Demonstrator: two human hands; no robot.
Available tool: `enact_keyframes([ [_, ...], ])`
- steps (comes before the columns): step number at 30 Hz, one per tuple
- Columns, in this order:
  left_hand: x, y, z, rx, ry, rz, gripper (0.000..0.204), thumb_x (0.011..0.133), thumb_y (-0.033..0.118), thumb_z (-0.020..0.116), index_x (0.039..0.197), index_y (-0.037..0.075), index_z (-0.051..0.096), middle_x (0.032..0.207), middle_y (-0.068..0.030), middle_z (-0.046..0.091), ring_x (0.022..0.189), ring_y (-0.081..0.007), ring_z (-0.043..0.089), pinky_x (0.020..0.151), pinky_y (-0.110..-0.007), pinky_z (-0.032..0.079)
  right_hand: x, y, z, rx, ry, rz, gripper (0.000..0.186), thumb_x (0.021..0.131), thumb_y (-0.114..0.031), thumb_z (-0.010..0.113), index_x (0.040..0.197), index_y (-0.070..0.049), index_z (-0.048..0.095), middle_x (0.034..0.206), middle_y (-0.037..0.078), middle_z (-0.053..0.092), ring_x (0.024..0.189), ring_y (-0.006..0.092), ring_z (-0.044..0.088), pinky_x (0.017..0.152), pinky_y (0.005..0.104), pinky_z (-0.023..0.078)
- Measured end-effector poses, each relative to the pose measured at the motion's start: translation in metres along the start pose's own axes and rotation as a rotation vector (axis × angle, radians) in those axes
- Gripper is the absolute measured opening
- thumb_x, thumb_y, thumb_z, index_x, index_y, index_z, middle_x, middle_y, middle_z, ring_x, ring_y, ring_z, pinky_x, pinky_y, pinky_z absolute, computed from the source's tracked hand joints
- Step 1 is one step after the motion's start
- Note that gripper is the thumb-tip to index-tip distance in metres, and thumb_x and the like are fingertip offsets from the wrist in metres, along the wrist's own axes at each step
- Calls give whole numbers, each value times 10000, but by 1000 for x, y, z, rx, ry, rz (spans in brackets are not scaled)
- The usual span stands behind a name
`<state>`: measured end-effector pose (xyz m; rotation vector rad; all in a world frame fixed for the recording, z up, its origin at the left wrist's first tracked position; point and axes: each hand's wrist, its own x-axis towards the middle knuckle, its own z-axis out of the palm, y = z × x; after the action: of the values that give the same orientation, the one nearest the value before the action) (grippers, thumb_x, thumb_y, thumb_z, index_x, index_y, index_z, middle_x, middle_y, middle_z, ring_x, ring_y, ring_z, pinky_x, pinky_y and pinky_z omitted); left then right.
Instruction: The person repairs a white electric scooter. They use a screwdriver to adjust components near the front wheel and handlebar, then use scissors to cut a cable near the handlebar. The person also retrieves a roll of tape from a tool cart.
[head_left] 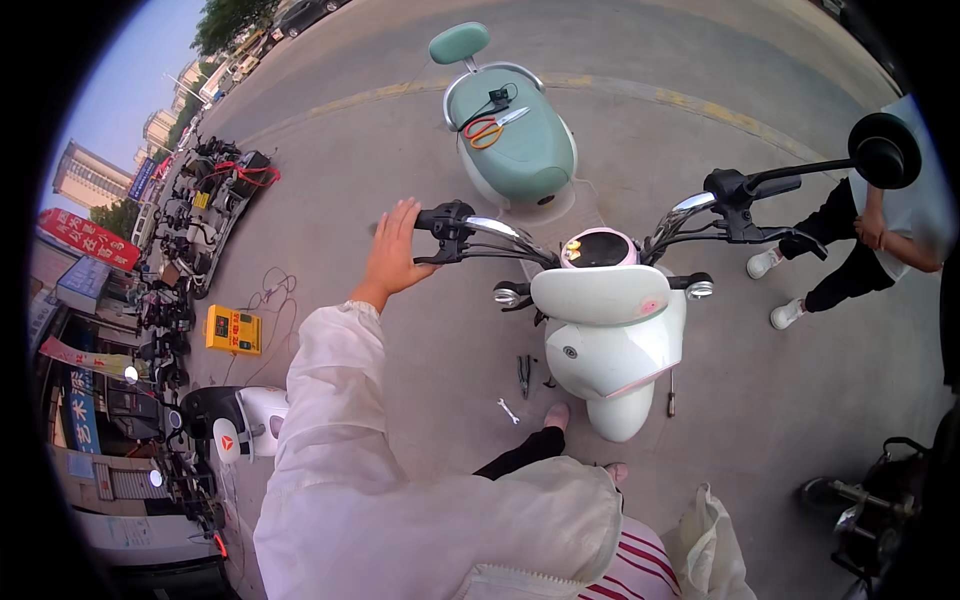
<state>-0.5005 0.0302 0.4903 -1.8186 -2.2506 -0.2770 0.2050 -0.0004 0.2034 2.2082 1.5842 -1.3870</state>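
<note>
My left hand [395, 258] is on the left handlebar grip [430, 218] of a white scooter [613, 355], fingers together over it, beside a black brake lever and switch housing. The right grip [778, 186] has no hand of mine on it; my right hand is not in view. Behind the handlebar, the mint-green seat [520, 160] carries orange-handled scissors [484, 131] and a small black object [499, 98]. On the ground near my feet lie a wrench [508, 410], pliers [524, 375] and a screwdriver [671, 395].
A person [890, 240] in dark trousers stands at the right, hands together. A yellow charger box [234, 329] with loose cables sits at the left, near rows of parked scooters [200, 220]. A dark motorbike [865, 510] is at the lower right; a road runs across the top.
</note>
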Motion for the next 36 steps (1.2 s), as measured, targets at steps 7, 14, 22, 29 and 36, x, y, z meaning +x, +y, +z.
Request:
enact_keyframes([
  [7,-1,-3,13,-86,121,98,661,557,242,775,1119,79,468,1039,-104,484,993,-293,478,855,-397,398,-40,-59,-40,-54,-4,-52,397,796,-330,609,910,50,607,831,195,640,800,287,619,718,379,477],
  [14,14,-20,19,-8,124,165,521,525,267,780,936,103,505,857,-71,473,826,-261,501,713,-377,412,-58,-88,-47,-101,-30,-90,403,815,-323,592,927,64,609,817,189,647,777,260,628,702,369,483],
  [22,-13,-13,-9,-101,97,159,920,467,334,822,1233,33,410,1169,-129,462,1056,-326,450,922,-428,357,-69,-110,-52,-127,-17,-143,402,831,-311,581,936,75,609,796,173,651,754,223,629,689,356,488],
  [29,9,-33,-11,-91,-127,149,742,474,345,817,1089,90,489,984,-96,486,926,-287,493,794,-407,423,-58,-97,-34,-102,-41,-120,386,834,-299,579,946,69,605,799,162,650,743,219,626,680,350,489],
  [36,20,-37,-8,5,-209,183,703,470,330,820,1057,105,506,907,-74,487,852,-267,504,711,-398,438,-61,-100,-23,-57,-58,-99,372,839,-290,574,959,61,602,808,154,649,739,218,624,672,347,490],
])
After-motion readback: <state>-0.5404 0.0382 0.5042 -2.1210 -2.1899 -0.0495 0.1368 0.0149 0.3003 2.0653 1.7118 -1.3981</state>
